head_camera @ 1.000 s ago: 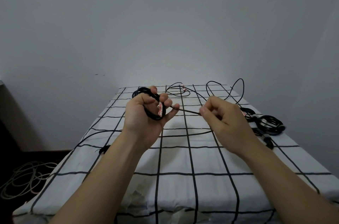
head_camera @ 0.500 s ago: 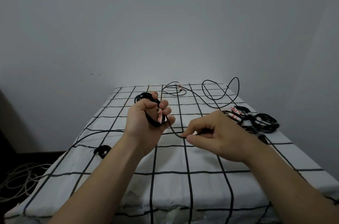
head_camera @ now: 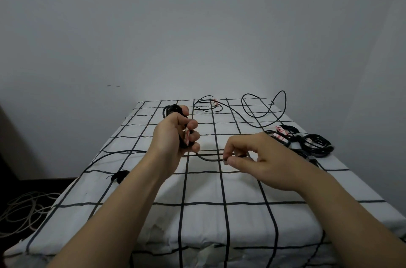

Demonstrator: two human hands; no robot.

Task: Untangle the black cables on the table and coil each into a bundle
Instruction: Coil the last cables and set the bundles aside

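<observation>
My left hand (head_camera: 173,136) grips a partly wound coil of black cable (head_camera: 172,109), raised above the table. The free run of that cable (head_camera: 208,158) sags from the coil to my right hand (head_camera: 252,158), which pinches it between thumb and forefinger low over the checked cloth. More loose black cable (head_camera: 261,111) loops across the far side of the table. Finished coils (head_camera: 314,143) with pink-and-white ties lie at the right edge.
The table (head_camera: 197,219) wears a white cloth with black grid lines. A small black strap (head_camera: 119,176) lies near its left edge, with a cable running past it. Pale cables (head_camera: 24,208) lie heaped on the floor at the left. A grey wall stands behind.
My right hand has come down and leftward toward the cloth, sliding along the cable, which now sags in a curve rather than stretching taut. The left hand has kept its coil.
</observation>
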